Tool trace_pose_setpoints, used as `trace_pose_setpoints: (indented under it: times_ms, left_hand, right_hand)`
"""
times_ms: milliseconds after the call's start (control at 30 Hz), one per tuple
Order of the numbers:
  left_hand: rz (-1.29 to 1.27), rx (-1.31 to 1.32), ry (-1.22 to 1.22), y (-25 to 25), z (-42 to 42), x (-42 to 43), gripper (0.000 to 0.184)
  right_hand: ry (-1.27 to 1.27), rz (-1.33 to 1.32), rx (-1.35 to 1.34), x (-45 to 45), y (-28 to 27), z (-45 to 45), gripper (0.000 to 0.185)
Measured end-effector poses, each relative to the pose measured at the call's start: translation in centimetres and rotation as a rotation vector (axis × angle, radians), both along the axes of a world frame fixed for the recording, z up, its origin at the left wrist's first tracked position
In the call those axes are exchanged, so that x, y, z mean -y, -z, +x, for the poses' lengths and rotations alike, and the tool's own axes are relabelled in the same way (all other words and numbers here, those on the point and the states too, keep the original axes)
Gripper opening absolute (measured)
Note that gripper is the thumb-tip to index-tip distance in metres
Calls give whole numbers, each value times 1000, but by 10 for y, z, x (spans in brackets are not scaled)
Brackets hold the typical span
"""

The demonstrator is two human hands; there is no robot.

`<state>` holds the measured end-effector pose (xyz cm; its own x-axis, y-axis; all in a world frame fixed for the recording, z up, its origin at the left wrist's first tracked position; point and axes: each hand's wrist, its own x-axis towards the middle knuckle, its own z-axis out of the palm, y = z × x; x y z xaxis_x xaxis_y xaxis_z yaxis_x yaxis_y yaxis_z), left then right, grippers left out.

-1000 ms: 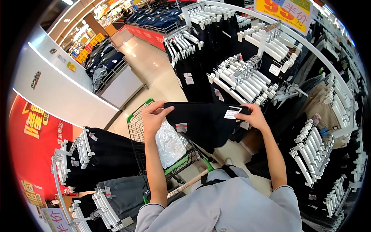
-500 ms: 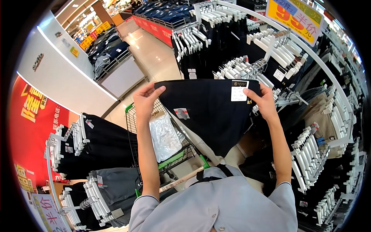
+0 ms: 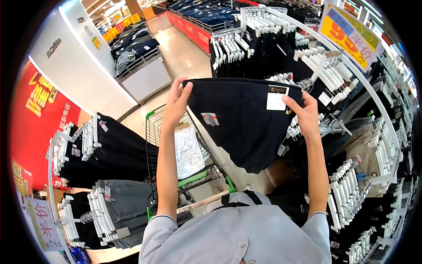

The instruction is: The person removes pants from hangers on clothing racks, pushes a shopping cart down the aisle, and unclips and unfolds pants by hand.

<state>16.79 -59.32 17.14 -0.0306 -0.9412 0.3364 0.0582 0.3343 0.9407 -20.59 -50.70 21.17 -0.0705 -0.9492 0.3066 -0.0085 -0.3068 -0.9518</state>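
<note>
Stretched out between my two hands hangs a pair of black trousers (image 3: 241,123), held up by the waistband. My left hand (image 3: 179,99) pinches the left end of the waistband between thumb and fingers. At the other end, my right hand (image 3: 303,110) grips the waistband, its thumb on or beside a white label (image 3: 275,101) with a black top. A smaller red and white tag (image 3: 209,119) is on the trousers' left part. The lower part of the trousers drops toward the floor, folded or bunched.
A shopping cart (image 3: 151,132) with green corners holds a package in shiny plastic (image 3: 189,152). Racks of dark trousers on white hangers (image 3: 347,193) stand right and left. A price sign (image 3: 349,37) hangs upper right. A bin of folded clothes (image 3: 136,53) stands beyond.
The trousers and both hands have risen slightly and shifted a little right in view. The surroundings have shifted as the camera moved. Both hands keep their hold.
</note>
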Motion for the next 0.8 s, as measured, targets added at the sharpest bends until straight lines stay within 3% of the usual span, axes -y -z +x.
trace_pose_setpoints:
  times_ms: [67,167,267,433,500,533,633,667,700,733,767,800]
  left_hand:
    - [-24,242,-47,-1,-3,-8,24]
    - [14,73,37,4,5,-13,29]
    - [217,91,175,3,25,-18,30]
    - [231,7,293,28,45,-25,31]
    - [160,244,328,36,53,-29,39]
    - [225,243,349,39,58,-29,41]
    - [318,317,112,-8,54,-47,36]
    - [213,269,39,2,64,-32,37]
    - [172,430,-135,20,87,-4,39]
    - [73,58,-27,-7,80,-7,40]
    - [39,108,-117,-9,102,18,38]
    - [53,64,-163,-44,104,12,39]
  right_hand:
    - [-1,-3,-2,0,-1,2,23]
    - [7,4,-16,2,-7,7,22]
    - [-9,-22,-18,11,-9,9,22]
    - [-73,-46,-62,27,-34,31,24]
    - [-95,-38,-81,31,-47,44,24]
    - [-114,-43,-103,33,-54,50,24]
    - [-149,-121,-239,60,-65,63,23]
    - [-188,-153,-280,75,-72,65,24]
    - [-190,-163,-310,90,-78,69,26]
    - [-167,-174,-327,100,-89,78,28]
    - [-144,-186,-342,109,-102,87,31]
    - [-152,-240,-367,122,-116,94,33]
